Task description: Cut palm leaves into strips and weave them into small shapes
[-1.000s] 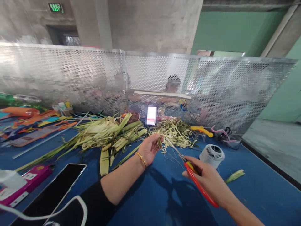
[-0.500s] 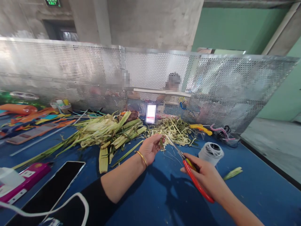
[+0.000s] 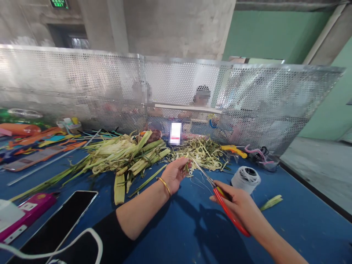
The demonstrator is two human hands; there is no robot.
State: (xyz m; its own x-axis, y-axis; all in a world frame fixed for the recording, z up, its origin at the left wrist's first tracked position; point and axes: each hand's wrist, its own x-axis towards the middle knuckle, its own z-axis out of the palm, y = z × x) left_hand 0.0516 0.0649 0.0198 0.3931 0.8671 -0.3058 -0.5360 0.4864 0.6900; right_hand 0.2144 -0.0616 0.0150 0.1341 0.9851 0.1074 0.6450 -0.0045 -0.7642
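My left hand [image 3: 176, 174] is closed, pinching a small piece of green plant leaf [image 3: 187, 168] between thumb and fingers. In my right hand [image 3: 237, 202] is a pair of scissors with red and yellow handles [image 3: 229, 214]. Their blades point up and left, and the tips come close to the leaf piece; whether they touch it I cannot tell. Just behind my hands lies a heap of thin curled leaf shreds [image 3: 206, 154]. A bundle of long green and pale leaf strips [image 3: 118, 154] spreads to the left. A spool of white string [image 3: 245, 179] stands beyond my right hand.
At the left lie a phone [image 3: 59, 223], a magenta power strip [image 3: 29, 211] and a white cable [image 3: 95, 238]. A yellow-handled tool [image 3: 234, 150] rests at the back right. A perforated metal screen [image 3: 176, 84] closes off the blue table's far side, with people behind it.
The view has shifted slightly. Both hands keep almost the same pose, with the scissors staying close to the leaf piece.
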